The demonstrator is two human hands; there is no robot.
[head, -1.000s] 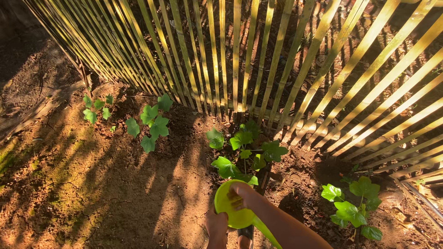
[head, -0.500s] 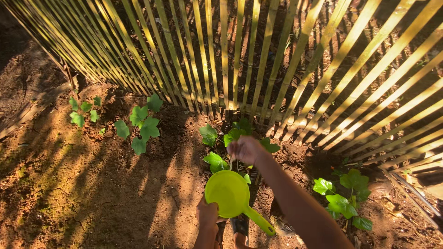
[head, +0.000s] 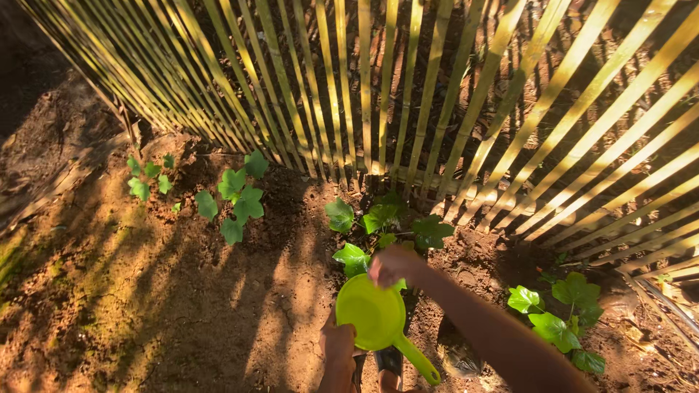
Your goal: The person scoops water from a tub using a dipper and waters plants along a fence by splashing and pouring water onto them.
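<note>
My left hand (head: 337,348) grips the rim of a lime-green plastic scoop (head: 373,314) with a handle that points to the lower right. My right hand (head: 393,266) hovers just above the scoop's far edge, fingers bunched together; I cannot see whether anything is pinched in them. Right behind that hand grows a young broad-leaved plant (head: 382,222) at the foot of a slanted bamboo fence (head: 437,109).
Two more seedlings grow to the left (head: 237,200) and far left (head: 149,178), and another stands at the right (head: 564,313). The soil (head: 145,291) is dry, cracked and partly mossy. My feet show at the bottom edge under the scoop.
My right hand first rose from the scoop up to the plant's leaves, and has now drawn back down to the scoop's rim. The scoop stayed in my left hand.
</note>
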